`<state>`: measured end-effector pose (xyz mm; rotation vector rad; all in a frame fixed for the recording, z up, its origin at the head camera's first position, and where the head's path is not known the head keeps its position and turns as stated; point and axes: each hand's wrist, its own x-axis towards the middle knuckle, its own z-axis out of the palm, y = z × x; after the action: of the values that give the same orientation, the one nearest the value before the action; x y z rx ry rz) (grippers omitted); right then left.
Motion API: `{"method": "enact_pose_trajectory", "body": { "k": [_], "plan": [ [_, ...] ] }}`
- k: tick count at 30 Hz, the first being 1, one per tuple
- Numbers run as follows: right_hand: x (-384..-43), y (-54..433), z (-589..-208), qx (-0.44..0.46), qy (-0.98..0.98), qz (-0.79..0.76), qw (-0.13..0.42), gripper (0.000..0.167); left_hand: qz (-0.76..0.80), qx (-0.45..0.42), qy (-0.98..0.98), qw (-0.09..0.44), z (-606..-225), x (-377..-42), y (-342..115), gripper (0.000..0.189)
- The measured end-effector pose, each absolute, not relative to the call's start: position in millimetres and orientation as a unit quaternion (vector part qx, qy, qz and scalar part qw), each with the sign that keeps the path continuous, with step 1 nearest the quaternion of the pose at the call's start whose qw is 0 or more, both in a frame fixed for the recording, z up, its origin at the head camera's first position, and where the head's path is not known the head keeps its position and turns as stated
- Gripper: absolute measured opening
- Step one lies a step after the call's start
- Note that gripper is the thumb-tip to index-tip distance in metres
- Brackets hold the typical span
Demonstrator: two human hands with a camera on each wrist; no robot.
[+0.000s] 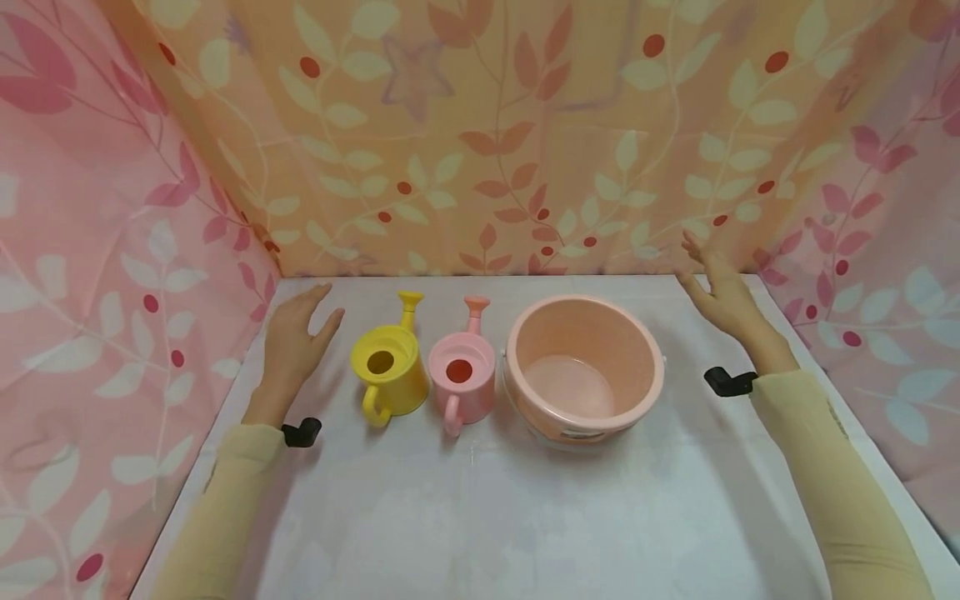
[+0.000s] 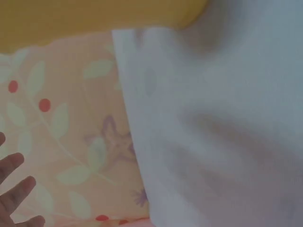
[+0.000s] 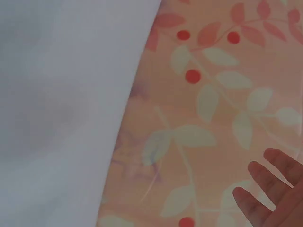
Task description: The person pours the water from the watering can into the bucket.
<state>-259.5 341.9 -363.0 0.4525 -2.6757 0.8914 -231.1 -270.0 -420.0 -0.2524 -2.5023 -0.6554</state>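
Observation:
My left hand (image 1: 293, 346) is held at the left of the table, fingers extended and holding nothing. Nearest to it stands a yellow watering can (image 1: 406, 385), its spout pointing to the back and its handle to the front; part of the yellow can (image 2: 94, 16) fills the top of the left wrist view. Beside it is a pink watering can (image 1: 476, 402), turned the same way. A pale pink bucket (image 1: 517, 392) stands upright right of the cans, nothing inside. Farther right, my right hand (image 1: 723, 300) hovers with spread fingers, apart from the bucket. Its fingers (image 3: 270, 187) also show in the right wrist view.
The things stand in a row on a white-covered table (image 1: 465, 525). A leaf-patterned orange cloth (image 1: 495, 167) closes off the back, with pink patterned cloths (image 1: 97, 250) at both sides. A black wrist piece (image 1: 302, 432) juts inward from the left sleeve, another (image 1: 729, 382) from the right.

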Motion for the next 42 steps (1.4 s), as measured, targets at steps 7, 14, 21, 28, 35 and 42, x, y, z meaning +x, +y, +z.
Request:
{"method": "enact_pose_trajectory", "body": {
  "k": [7, 14, 21, 28, 35, 42],
  "plan": [
    [-253.0, 325.1, -356.9, 0.202, -0.915, 0.323, 0.13, 0.057, -0.285, -0.077, -0.926, 0.235, -411.8, -213.7, -253.3, 0.05],
    [-241.9, 308.9, -350.5, 0.227, -0.913, 0.317, 0.118, 0.054, -0.318, -0.076, -0.913, 0.245, -411.0, -199.3, -237.6, 0.048],
    [-234.4, 294.0, -346.5, 0.257, -0.903, 0.323, 0.122, 0.055, -0.344, -0.077, -0.893, 0.278, -407.5, -188.7, -227.4, 0.042],
    [-224.7, 282.3, -345.6, 0.268, -0.9, 0.329, 0.102, 0.061, -0.362, -0.112, -0.879, 0.29, -409.0, -177.8, -217.2, 0.04],
    [-221.5, 273.6, -349.4, 0.282, -0.897, 0.334, 0.074, 0.065, -0.368, -0.143, -0.88, 0.264, -408.6, -166.8, -203.1, 0.045],
    [-221.1, 265.9, -350.6, 0.285, -0.897, 0.334, 0.046, 0.063, -0.388, -0.146, -0.879, 0.236, -405.9, -158.2, -187.8, 0.05]
  ]
}}
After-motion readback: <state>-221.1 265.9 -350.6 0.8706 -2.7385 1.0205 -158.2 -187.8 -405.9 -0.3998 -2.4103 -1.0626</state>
